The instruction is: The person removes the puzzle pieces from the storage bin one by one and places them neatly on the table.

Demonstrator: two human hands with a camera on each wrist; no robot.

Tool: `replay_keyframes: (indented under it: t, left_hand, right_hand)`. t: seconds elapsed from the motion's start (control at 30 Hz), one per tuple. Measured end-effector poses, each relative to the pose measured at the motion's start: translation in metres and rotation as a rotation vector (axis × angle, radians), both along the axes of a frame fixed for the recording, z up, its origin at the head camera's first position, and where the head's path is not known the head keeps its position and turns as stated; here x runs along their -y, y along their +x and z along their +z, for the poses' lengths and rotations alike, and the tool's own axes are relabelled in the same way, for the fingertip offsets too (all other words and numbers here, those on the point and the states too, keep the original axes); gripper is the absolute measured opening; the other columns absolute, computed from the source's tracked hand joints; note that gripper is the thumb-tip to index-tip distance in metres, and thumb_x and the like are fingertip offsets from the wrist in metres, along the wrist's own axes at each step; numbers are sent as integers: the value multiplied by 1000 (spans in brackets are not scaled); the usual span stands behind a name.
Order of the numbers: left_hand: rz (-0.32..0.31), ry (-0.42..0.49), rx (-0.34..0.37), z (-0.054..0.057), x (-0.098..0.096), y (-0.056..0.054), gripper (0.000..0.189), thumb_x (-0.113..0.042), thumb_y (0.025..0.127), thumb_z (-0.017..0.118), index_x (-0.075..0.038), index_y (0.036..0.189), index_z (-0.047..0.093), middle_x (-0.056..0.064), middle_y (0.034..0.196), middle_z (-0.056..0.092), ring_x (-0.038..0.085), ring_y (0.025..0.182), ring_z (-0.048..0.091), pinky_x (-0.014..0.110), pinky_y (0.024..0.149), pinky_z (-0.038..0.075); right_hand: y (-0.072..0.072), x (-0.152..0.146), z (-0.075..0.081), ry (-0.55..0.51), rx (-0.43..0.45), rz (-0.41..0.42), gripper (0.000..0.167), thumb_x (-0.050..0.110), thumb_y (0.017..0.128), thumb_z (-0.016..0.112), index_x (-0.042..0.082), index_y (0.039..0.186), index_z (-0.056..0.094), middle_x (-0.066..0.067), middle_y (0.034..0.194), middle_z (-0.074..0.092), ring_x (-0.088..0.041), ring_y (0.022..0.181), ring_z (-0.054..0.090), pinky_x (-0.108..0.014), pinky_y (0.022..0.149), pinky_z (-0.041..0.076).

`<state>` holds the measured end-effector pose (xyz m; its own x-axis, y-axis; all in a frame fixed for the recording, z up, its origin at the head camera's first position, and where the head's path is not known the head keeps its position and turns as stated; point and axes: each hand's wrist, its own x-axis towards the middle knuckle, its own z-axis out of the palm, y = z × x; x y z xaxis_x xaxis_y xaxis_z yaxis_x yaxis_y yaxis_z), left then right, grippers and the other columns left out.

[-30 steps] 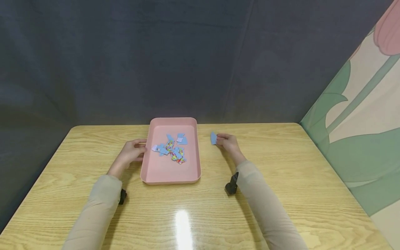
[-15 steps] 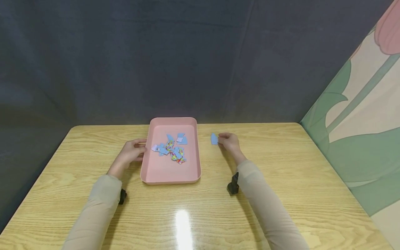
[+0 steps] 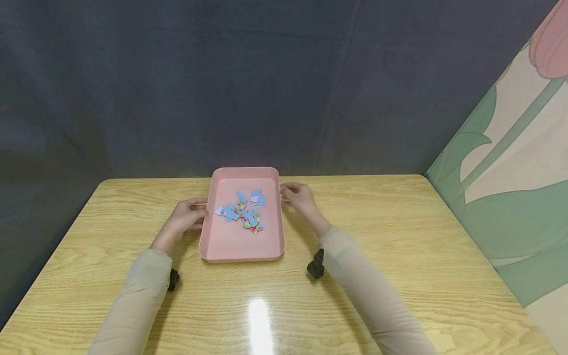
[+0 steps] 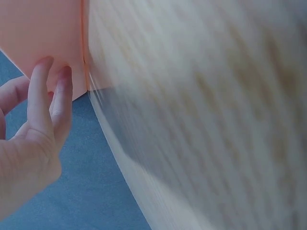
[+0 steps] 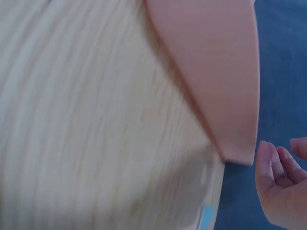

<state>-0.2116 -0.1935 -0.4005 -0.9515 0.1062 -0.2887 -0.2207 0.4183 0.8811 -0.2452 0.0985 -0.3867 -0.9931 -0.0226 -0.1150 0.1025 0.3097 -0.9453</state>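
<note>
A pink tray (image 3: 241, 246) on the table carries several blue, white and multicoloured paper-like pieces (image 3: 252, 219), bunched in its middle. At its left side is my left hand (image 3: 185, 215); in the left wrist view its fingers (image 4: 39, 100) rest extended against the tray's outer wall. My right hand (image 3: 301, 198) is at the tray's right rim, fingers loosely curled. Nothing shows between those fingers in the right wrist view. A light-blue piece (image 5: 206, 218) lies on the table near its edge in that view; the right hand hides it in the head view.
The wooden table (image 3: 399, 256) ends at a dark curtain (image 3: 222, 88) behind the tray. A wall with a flower pattern (image 3: 523, 207) borders the right side. A small black device (image 3: 316, 266) is worn at the right wrist.
My right hand has let go of the blue piece and moved left to the tray's right rim. My left hand has stayed at the tray's left side.
</note>
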Motion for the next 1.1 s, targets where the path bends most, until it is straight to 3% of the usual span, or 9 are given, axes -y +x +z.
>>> replay_keyframes:
  t: [0.27, 0.43, 0.63, 0.87, 1.1]
  left_hand:
    - [-7, -3, -5, 2, 0, 1, 52, -10, 97, 44, 3, 146, 32, 31, 140, 43, 31, 115, 58, 26, 80, 57]
    - [-6, -4, -4, 3, 0, 1, 52, -10, 97, 45, 2, 146, 32, 31, 140, 43, 32, 116, 58, 27, 81, 57]
    - [-8, -9, 0, 3, 1, 1, 52, -11, 97, 45, 2, 146, 32, 31, 140, 43, 30, 115, 58, 27, 81, 57]
    - [-5, -7, 7, 2, 0, 0, 52, -11, 97, 45, 2, 146, 32, 31, 141, 43, 33, 118, 56, 27, 81, 57]
    - [-10, -6, -1, 1, 1, 0, 53, -10, 96, 45, 2, 146, 32, 31, 141, 43, 31, 116, 58, 28, 81, 57]
  right_hand:
    - [11, 30, 4, 158, -62, 148, 26, 6, 93, 57, -3, 116, 64, -20, 111, 67, -30, 98, 66, -34, 83, 56]
    - [14, 41, 0, 165, -45, 248, 28, 0, 88, 61, -4, 115, 64, -19, 108, 68, -24, 92, 64, -31, 73, 57]
    - [17, 50, -6, 259, -67, 388, 27, -6, 85, 59, -6, 112, 65, -20, 105, 68, -24, 92, 64, -20, 69, 51]
    - [18, 54, -10, 328, -55, 437, 33, -10, 77, 64, -4, 109, 67, -19, 105, 68, -25, 95, 64, -23, 79, 54]
    - [19, 57, -13, 429, -83, 448, 34, -3, 78, 71, -3, 112, 67, -17, 105, 68, -22, 93, 63, -23, 80, 52]
